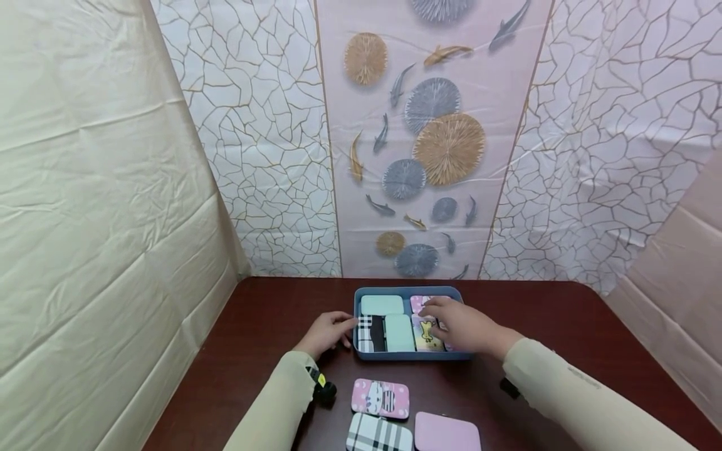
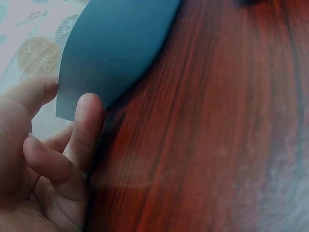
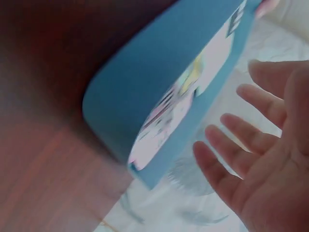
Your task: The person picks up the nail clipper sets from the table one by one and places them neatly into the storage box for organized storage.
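Observation:
A blue rectangular tray [image 1: 395, 356] holds several small tins in two rows. Among them are a mint-green tin [image 1: 382, 305], another mint-green tin [image 1: 399, 333], a black-and-white checked tin [image 1: 366, 333] and a tin with a yellow cartoon figure [image 1: 427, 335]. At the tray's left side, my left hand [image 1: 326, 329] holds the wall by its rim; one fingertip meets the edge and another lies against the outer face. My right hand [image 1: 465, 326] hovers above the tray's right half, partly covering the tins there. In the right wrist view its fingers [image 3: 231, 150] are spread and hold nothing.
In front of the tray lie a pink cartoon tin [image 1: 380, 398], a plaid tin [image 1: 379, 433] and a plain pink tin [image 1: 447, 432] on the dark wooden table [image 1: 271, 300]. Patterned cloth [image 1: 271, 156] hangs behind the table's back edge, with plain cloth at the sides.

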The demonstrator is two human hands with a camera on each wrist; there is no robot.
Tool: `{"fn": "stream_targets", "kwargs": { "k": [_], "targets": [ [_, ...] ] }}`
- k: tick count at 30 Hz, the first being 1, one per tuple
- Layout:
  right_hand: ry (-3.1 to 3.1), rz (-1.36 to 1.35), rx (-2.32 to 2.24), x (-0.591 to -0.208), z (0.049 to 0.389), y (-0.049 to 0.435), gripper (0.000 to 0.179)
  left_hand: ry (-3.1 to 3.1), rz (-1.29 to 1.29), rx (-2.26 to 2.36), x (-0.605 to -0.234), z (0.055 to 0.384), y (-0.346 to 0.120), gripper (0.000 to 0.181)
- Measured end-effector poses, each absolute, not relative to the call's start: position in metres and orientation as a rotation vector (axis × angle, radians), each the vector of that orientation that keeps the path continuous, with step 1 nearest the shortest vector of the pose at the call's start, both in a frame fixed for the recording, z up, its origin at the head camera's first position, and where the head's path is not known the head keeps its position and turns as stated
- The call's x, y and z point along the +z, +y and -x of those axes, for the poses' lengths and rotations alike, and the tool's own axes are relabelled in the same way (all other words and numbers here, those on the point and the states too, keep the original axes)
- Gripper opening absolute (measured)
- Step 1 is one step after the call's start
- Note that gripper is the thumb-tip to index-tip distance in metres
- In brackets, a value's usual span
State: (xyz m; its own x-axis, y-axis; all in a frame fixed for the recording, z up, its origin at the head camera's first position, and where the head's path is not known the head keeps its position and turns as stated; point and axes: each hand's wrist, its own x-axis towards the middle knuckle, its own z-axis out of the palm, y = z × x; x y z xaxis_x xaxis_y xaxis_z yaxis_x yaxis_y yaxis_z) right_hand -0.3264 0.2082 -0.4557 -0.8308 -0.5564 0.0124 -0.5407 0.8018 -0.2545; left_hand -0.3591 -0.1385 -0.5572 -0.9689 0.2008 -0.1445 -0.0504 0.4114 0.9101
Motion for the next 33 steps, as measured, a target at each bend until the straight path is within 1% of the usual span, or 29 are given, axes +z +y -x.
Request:
{"fn": "stream_targets", "kwargs": {
  "k": [7, 11, 14, 20, 24, 29, 33],
  "targets": [
    [2.963, 1.094, -0.365, -0.440, 0.270, 0.222, 0.028, 2.439, -0.132, 1.592, -0.554, 0.358, -0.138, 0.046],
    [2.946, 1.125, -0.339, -0.437, 0.248, 0.235, 0.026, 2.444, -0.147, 1.588, -0.554, 0.357, -0.138, 0.047],
    [2.914, 1.136, -0.330, -0.441, 0.234, 0.242, 0.027, 2.441, -0.148, 1.592, -0.554, 0.357, -0.138, 0.048],
    [2.831, 1.150, -0.310, -0.459, 0.213, 0.244, 0.043, 2.427, -0.154, 1.591, -0.555, 0.355, -0.139, 0.046],
    [2.716, 1.101, -0.326, -0.472, 0.204, 0.240, 0.055, 2.418, -0.146, 1.600, -0.555, 0.355, -0.139, 0.045],
    [2.668, 1.125, -0.215, -0.486, 0.197, 0.235, 0.071, 2.413, -0.151, 1.608, -0.555, 0.356, -0.138, 0.045],
    [2.682, 1.161, -0.194, -0.491, 0.196, 0.234, 0.076, 2.412, -0.140, 1.604, -0.556, 0.356, -0.139, 0.046]
  ]
}}
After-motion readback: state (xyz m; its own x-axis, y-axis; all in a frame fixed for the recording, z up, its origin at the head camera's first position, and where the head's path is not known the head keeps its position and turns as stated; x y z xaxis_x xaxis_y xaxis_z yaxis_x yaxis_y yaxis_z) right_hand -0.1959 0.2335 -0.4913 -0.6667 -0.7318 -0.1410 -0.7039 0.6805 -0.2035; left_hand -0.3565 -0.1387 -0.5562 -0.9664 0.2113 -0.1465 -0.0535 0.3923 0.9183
